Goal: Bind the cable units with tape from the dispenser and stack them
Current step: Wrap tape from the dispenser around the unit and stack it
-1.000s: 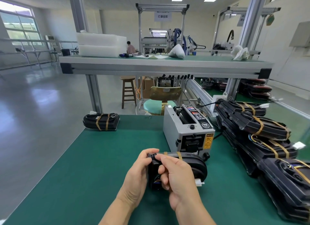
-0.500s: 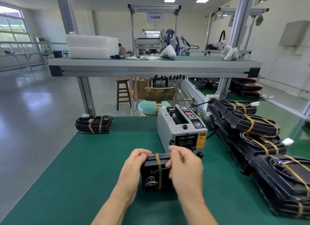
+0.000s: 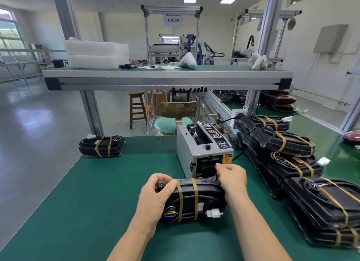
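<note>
The black plastic cable unit with 2 tan tape bands lies on the green bench mat just before the grey tape dispenser. The left hand grips its left end; the right hand curls at the dispenser's mouth, its hold unclear.

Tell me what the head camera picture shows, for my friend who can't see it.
A person's left hand grips a black plastic cable unit wrapped in two tan tape bands, while the right hand reaches to the mouth of a grey box-shaped tape dispenser on the green table. More taped black units are piled to the right.
</note>
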Action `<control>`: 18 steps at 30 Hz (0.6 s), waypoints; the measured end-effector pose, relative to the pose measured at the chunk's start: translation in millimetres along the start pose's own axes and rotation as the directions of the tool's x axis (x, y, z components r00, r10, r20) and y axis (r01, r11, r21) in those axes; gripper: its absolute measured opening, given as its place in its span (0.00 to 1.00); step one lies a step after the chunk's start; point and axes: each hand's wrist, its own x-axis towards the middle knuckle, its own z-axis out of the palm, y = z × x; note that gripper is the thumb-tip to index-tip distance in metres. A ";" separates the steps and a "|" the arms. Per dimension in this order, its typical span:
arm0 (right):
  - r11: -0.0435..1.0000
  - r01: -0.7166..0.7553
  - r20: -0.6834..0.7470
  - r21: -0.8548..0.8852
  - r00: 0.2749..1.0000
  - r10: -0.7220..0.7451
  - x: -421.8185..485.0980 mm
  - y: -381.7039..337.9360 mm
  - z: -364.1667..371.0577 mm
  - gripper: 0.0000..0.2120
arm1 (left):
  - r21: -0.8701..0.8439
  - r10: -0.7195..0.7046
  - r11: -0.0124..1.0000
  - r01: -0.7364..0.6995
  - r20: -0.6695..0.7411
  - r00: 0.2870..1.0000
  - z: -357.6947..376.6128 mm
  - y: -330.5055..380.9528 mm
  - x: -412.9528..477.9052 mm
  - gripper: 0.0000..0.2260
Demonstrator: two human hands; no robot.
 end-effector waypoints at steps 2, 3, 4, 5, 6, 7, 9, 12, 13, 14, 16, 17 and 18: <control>0.999 -0.028 0.040 0.041 0.999 0.026 -2.2 -2.4 0.2 0.12 | 0.036 -0.007 0.999 0.007 0.005 1.000 -0.7 1.0 1.4 0.05; 0.997 -0.046 0.054 0.055 0.998 0.043 -2.6 -4.4 -0.1 0.11 | 0.067 -0.004 0.998 0.004 0.003 1.000 -1.2 2.4 2.7 0.06; 0.996 -0.064 0.066 0.063 0.996 0.059 -2.9 -6.6 -0.6 0.11 | 0.120 0.009 0.993 -0.009 0.001 1.000 -1.9 3.9 4.0 0.06; 0.994 -0.080 0.077 0.068 0.994 0.075 -2.9 -8.8 -0.9 0.10 | 0.194 0.036 0.980 -0.036 0.002 0.999 -2.5 5.7 5.6 0.06; 0.993 -0.096 0.088 0.075 0.992 0.089 -2.7 -10.9 -1.2 0.09 | 0.286 0.082 0.955 -0.082 0.015 0.997 -3.0 8.3 6.8 0.06; 0.991 -0.109 0.100 0.081 0.990 0.101 -2.3 -12.4 -1.1 0.09 | 0.382 0.142 0.912 -0.150 0.047 0.989 -2.6 12.4 7.3 0.06; 0.987 -0.132 0.123 0.093 0.985 0.120 -0.3 -14.2 -0.1 0.08 | 0.556 0.273 0.765 -0.326 0.178 0.945 0.7 23.9 6.2 0.12; 0.982 -0.158 0.135 0.103 0.980 0.144 2.9 -16.7 3.0 0.10 | 0.706 0.299 0.498 -0.503 0.404 0.864 12.2 39.3 5.3 0.24; 0.984 -0.156 0.128 0.091 0.981 0.143 4.0 -17.5 4.5 0.11 | 0.734 0.276 0.427 -0.528 0.450 0.849 16.9 41.2 5.1 0.22; 0.986 -0.149 0.120 0.075 0.983 0.140 4.5 -17.9 5.9 0.11 | 0.758 0.266 0.352 -0.550 0.482 0.835 20.7 40.4 4.9 0.19; 0.988 -0.142 0.105 0.056 0.985 0.136 4.8 -18.5 7.7 0.11 | 0.787 0.267 0.253 -0.562 0.502 0.823 24.1 35.6 4.2 0.17; 0.988 -0.143 0.103 0.061 0.985 0.136 4.1 -18.6 7.7 0.11 | 0.799 0.260 0.244 -0.550 0.492 0.831 24.1 33.0 4.1 0.19; 0.986 -0.146 0.105 0.082 0.985 0.137 3.0 -18.5 6.4 0.10 | 0.806 0.259 0.256 -0.535 0.476 0.841 23.5 31.3 4.4 0.20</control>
